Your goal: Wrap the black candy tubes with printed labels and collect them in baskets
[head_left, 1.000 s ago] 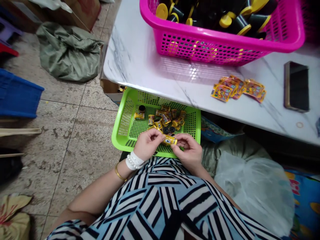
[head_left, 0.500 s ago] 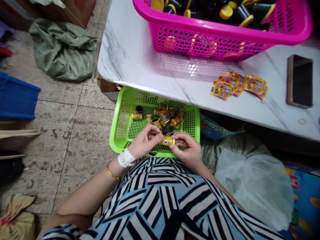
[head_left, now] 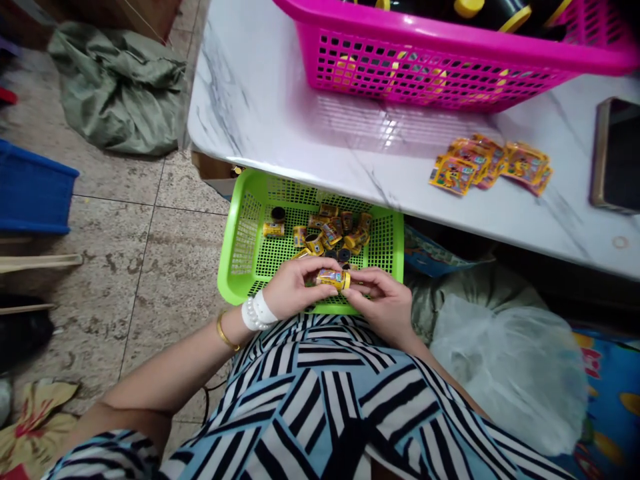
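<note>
Between my two hands lies a small yellow labelled canister [head_left: 331,279], held level over the near side of a green basket [head_left: 229,267]. My left hand [head_left: 293,288] grips its left part, thumb below and fingers above. My right hand [head_left: 383,300] pinches the yellow-capped right end with thumb and fingertips. Several similar labelled canisters [head_left: 331,233] lie in the green basket, some with black ends showing. On the table above is a loose pile of printed yellow-orange labels [head_left: 455,175].
A pink basket [head_left: 400,87] of black, yellow-capped canisters stands on the marbled table [head_left: 250,120], with a phone [head_left: 617,157] at the right. A blue bin [head_left: 35,187] and a grey-green sack [head_left: 120,87] are on the floor left. A translucent plastic bag [head_left: 505,373] sits right.
My left hand has shifted its grip, its fingers now reaching over the canister's top, and the canister has turned to show another side of its label. The view has tilted slightly downward.
</note>
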A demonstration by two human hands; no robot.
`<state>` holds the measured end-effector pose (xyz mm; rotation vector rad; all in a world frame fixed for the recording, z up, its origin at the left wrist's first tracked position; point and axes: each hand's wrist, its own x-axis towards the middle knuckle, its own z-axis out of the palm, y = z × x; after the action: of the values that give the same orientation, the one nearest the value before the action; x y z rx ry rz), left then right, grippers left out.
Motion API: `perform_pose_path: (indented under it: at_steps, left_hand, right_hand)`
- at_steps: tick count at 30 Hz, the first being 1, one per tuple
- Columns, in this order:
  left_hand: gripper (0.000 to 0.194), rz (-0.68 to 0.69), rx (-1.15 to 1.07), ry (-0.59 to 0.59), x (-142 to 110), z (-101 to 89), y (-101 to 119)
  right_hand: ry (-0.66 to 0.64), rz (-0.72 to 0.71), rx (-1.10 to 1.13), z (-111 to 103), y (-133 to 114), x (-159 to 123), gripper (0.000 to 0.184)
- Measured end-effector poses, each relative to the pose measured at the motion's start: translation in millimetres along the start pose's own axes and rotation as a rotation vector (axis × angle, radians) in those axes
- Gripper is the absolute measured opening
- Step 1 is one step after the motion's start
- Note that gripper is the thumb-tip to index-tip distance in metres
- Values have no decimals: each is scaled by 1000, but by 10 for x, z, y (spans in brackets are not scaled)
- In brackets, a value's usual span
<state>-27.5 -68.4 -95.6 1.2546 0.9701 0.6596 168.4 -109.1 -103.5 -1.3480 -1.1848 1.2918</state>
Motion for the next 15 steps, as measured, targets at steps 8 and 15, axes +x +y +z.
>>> perform_pose_path:
  at_steps: [8, 15]
  left_hand:
    - [28, 498, 387, 14, -61, 56, -49]
    - [26, 520, 506, 19, -120, 110, -96]
  right_hand:
    - [53, 225, 171, 14, -99, -69, 27]
    - [-22, 417, 267, 48, 6, -44, 28]
